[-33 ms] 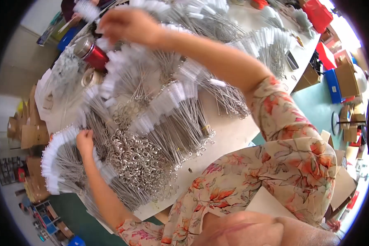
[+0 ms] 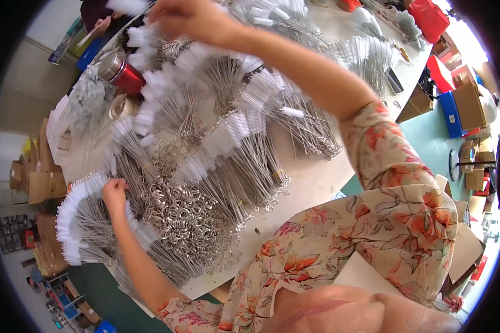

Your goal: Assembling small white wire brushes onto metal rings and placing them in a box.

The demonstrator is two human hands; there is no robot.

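Note:
Fans of thin wire brushes (image 2: 244, 166) with white bristle tips cover a white table (image 2: 316, 183). My left hand (image 2: 115, 194) lies on the near left fan (image 2: 78, 222), fingers curled on a few wire stems beside a heap of metal key rings (image 2: 186, 213). My right hand (image 2: 189, 19) reaches across to the far side with its fingers closed around a blurred white-tipped bunch of brushes (image 2: 130, 6). My flowered sleeve (image 2: 394, 211) fills the lower right.
A red metal bottle (image 2: 125, 75) and a roll of tape (image 2: 119, 105) stand at the far left of the table. Cardboard boxes (image 2: 39, 177) line the left floor. Red and blue bins (image 2: 441, 66) sit at the right. Another person (image 2: 97, 16) is at the top.

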